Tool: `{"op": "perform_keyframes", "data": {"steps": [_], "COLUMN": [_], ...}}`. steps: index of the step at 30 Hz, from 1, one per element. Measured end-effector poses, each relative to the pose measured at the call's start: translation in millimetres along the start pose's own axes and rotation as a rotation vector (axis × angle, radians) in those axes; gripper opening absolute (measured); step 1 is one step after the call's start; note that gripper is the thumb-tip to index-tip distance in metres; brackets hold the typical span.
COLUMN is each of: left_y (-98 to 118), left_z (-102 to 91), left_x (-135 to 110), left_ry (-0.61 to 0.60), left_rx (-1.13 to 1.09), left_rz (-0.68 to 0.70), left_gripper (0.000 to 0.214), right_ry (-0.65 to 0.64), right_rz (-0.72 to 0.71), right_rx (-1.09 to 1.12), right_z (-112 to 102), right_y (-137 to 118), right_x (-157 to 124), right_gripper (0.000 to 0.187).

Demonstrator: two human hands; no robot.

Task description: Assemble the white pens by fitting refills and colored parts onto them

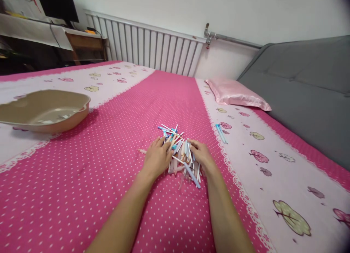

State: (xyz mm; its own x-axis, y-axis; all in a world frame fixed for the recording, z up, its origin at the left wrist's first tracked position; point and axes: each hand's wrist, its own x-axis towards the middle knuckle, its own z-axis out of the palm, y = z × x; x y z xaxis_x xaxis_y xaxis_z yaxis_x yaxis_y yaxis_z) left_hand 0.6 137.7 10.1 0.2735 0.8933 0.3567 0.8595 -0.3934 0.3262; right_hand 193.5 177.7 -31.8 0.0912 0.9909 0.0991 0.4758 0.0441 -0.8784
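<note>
A loose heap of pens (179,147) in pale blue, white, pink and clear plastic lies crisscrossed on the pink dotted bedspread. On the heap's left side rests my left hand (158,155), open, its fingers spread over several pens. From the right, my right hand (201,154) touches the heap with fingers loosely bent and apart; its fingertips are partly hidden among the pens. A pale blue-grey pen (192,175) sticks out toward me at the near edge. Two light blue pens (221,133) lie side by side, separate from the heap, on the right.
A beige basin (73,123) with a wavy rim stands at the left on the bed. A pink pillow (236,93) lies at the far right against a grey padded headboard (300,70). Behind the bed are a white radiator (147,45) and a desk with a monitor (57,4).
</note>
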Motion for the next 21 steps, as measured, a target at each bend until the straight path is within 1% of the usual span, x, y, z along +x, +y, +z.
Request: {"op": "perform_keyframes", "data": {"steps": [2,5,8,12,15,17,19,21], "left_y": [-0.6,-0.8,-0.3,1.0,3.1,5.4,8.7,12.8], "left_z": [0.0,-0.5,-0.6,-0.2,0.3,0.0,-1.8,-5.6], "left_x": [0.4,0.9,0.6,0.0,-0.2,-0.1,0.1,0.2], "left_ry": [0.004,0.002,0.015,0.066,0.118,0.150,0.167,0.183], "left_rx": [-0.015,-0.026,-0.037,-0.086,-0.167,-0.249,-0.363,-0.505], "left_rz": [-0.013,-0.008,0.008,0.023,0.019,0.012,0.012,-0.011], "left_gripper": [0.032,0.031,0.030,0.028,0.029,0.029,0.030,0.031], "right_ry": [0.011,0.021,0.051,0.138,0.217,0.225,0.172,0.076], "right_rz": [0.026,0.065,0.124,0.189,0.143,0.081,0.013,-0.058], "right_rx": [0.007,0.083,0.206,0.385,0.487,0.540,0.576,0.592], "right_z": [-0.1,-0.1,-0.8,-3.5,-6.2,-7.9,-9.0,-8.8], "right_y": [0.2,-2.5,-10.4,-24.3,-35.1,-44.0,-55.5,-69.3], "right_x": [0.1,-1.4,-4.5,-8.3,-10.2,-12.2,-16.1,-22.2], "right_gripper": [0.028,0.025,0.027,0.033,0.033,0.034,0.034,0.033]}}
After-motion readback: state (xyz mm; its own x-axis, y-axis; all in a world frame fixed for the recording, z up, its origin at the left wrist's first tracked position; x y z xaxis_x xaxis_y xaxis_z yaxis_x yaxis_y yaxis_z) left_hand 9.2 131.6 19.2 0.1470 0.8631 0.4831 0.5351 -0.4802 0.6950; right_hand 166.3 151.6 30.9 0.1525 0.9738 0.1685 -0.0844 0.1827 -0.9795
